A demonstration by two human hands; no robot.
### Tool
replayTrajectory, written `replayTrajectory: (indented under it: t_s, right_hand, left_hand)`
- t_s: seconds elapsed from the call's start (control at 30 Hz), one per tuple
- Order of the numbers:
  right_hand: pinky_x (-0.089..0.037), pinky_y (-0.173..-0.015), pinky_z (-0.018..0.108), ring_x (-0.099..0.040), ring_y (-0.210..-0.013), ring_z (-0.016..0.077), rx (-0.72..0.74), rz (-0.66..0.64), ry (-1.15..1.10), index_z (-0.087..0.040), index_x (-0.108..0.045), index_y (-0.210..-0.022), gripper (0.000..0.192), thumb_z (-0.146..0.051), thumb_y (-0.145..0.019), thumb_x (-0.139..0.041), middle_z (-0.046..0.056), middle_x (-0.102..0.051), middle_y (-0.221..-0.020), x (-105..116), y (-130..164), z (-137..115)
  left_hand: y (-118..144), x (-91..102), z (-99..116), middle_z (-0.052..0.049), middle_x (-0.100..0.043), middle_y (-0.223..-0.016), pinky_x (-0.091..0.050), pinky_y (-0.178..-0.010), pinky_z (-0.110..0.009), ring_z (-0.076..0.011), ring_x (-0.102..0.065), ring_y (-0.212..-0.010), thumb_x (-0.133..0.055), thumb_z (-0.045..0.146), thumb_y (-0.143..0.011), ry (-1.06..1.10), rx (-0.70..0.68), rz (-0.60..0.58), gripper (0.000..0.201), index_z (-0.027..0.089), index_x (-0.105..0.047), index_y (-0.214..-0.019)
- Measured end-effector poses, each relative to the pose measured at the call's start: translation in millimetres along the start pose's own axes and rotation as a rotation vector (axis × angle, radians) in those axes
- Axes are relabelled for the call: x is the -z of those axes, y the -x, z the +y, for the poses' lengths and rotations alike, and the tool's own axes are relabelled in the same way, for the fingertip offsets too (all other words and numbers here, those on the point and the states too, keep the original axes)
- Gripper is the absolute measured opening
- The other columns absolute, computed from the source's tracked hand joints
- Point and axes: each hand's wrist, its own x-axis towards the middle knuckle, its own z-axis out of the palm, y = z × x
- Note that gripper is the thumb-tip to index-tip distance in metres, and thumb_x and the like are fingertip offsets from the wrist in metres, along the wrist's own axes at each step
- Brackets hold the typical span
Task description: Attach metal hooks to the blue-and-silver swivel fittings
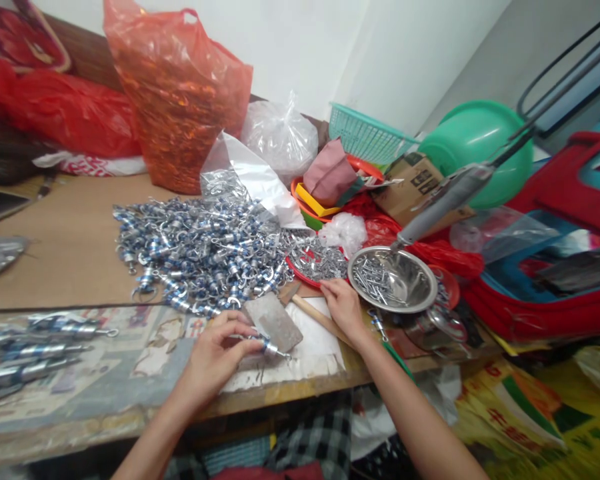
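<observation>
While my left hand [215, 353] pinches a small metal fitting [271, 347], fingers curled closed around its near end, the piece lies nearly flat on the surface [70, 247], long axis running left to right, its silvery tip pointing right. It has a blue band and a shiny cylindrical body. Just beyond it sits a grey slab-like hammer head [273, 322], dull and rough, with a pale wooden handle [320, 319] slanting down to the right. My right hand [343, 303] rests half open on that handle near the red tray [313, 263] of small metal bits; I cannot tell whether it grips. Behind lies a big heap of fittings [200, 250], glinting, hooked, blue-ringed. To the right a round steel bowl [393, 279] holds thin nails. Further back: an orange plastic bag [175, 100], crinkly; a clear bag [280, 137]; a teal mesh basket [365, 133]; a green basin [473, 143]. Finished pieces [35, 350] lie far left.
</observation>
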Motion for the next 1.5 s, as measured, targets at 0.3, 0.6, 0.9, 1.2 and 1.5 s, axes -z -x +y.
replayTrajectory:
  t_s: [0.3,0.6,0.9,1.2,1.5]
  right_hand:
    - [-0.041,-0.07,0.028,-0.059,-0.08,0.0199,-0.088,-0.042,0.129,-0.019,-0.067,-0.074,0.011,-0.019,-0.076,-0.056,0.007,-0.065,-0.081,-10.8,-69.5,10.1]
    - [-0.041,-0.064,0.019,-0.058,-0.068,0.0111,0.13,-0.149,-0.067,-0.02,-0.063,-0.078,0.014,-0.023,-0.081,-0.05,-0.001,-0.065,-0.074,31.0,1.1,-54.8]
    - [-0.038,-0.063,0.025,-0.054,-0.067,0.0151,0.595,-0.175,0.011,-0.016,-0.056,-0.075,0.012,-0.011,-0.079,-0.046,0.003,-0.059,-0.069,43.1,48.0,-105.3]
    - [-0.036,-0.057,0.028,-0.049,-0.061,0.0161,0.641,-0.098,0.187,-0.017,-0.053,-0.072,0.014,-0.01,-0.079,-0.044,0.003,-0.055,-0.065,45.3,52.2,-111.3]
    - [-0.039,-0.059,0.027,-0.051,-0.064,0.0154,0.635,-0.125,0.093,-0.016,-0.054,-0.072,0.017,-0.012,-0.083,-0.042,0.003,-0.056,-0.066,43.2,50.7,-109.3]
  left_hand:
    - [4.5,-4.1,0.3,-0.002,-0.064,-0.065,-0.045,-0.058,-0.023,-0.0148,-0.059,-0.063,-0.065,0.02,-0.065,-0.085,-0.129,-0.006,0.007,0.018,-0.071,-0.067]
    - [7.9,-1.3,-3.8,-0.002,-0.067,-0.067,-0.048,-0.06,-0.023,-0.0142,-0.061,-0.064,-0.065,0.019,-0.067,-0.16,-0.226,0.037,0.013,0.018,-0.071,-0.078]
    - [8.1,-10.7,3.2,-0.002,-0.067,-0.066,-0.049,-0.056,-0.021,-0.0133,-0.061,-0.059,-0.062,0.017,-0.07,-0.196,-0.463,0.087,0.021,0.017,-0.067,-0.09]
    - [13.0,-9.9,7.0,-0.003,-0.067,-0.068,-0.049,-0.057,-0.022,-0.0142,-0.062,-0.062,-0.059,0.014,-0.071,-0.138,-0.413,0.01,0.016,0.021,-0.07,-0.08]
    - [13.8,-8.0,8.0,-0.004,-0.068,-0.069,-0.048,-0.058,-0.022,-0.0144,-0.062,-0.063,-0.058,0.013,-0.07,-0.104,-0.381,-0.001,0.016,0.02,-0.072,-0.078]
